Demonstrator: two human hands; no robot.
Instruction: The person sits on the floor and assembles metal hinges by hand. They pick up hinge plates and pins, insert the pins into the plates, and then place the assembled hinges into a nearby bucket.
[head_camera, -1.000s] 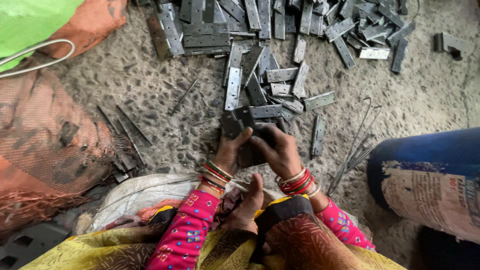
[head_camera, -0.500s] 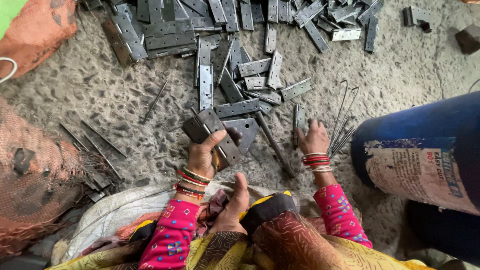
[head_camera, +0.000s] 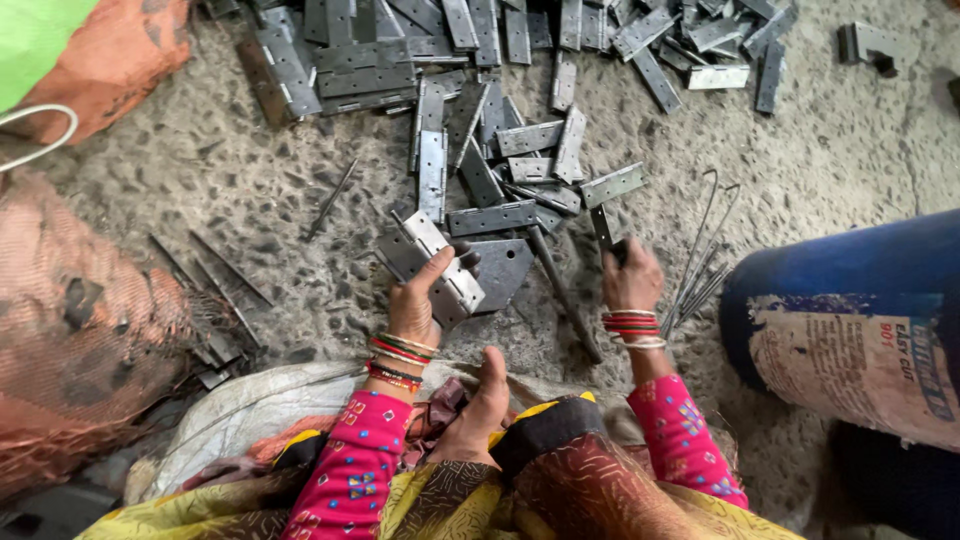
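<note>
My left hand (head_camera: 420, 298) grips a grey metal hinge (head_camera: 432, 262), folded, held just above the stone floor. Beside it on the floor lies a flat dark metal plate (head_camera: 505, 266). My right hand (head_camera: 630, 278) reaches to the right and closes its fingers on a narrow hinge leaf (head_camera: 604, 226) lying on the floor. A long dark metal rod (head_camera: 563, 292) lies between the two hands. Both wrists wear red and gold bangles over pink sleeves. My bare foot (head_camera: 480, 410) shows between my arms.
A heap of grey hinge leaves (head_camera: 470, 90) covers the floor ahead. Bent wire pins (head_camera: 700, 270) lie right of my right hand. A blue drum (head_camera: 850, 320) stands at the right. An orange mesh sack (head_camera: 80, 320) with dark strips (head_camera: 215, 280) fills the left.
My hands were together on one hinge; they have parted. The left keeps the hinge, and the right has moved right onto a hinge leaf on the floor.
</note>
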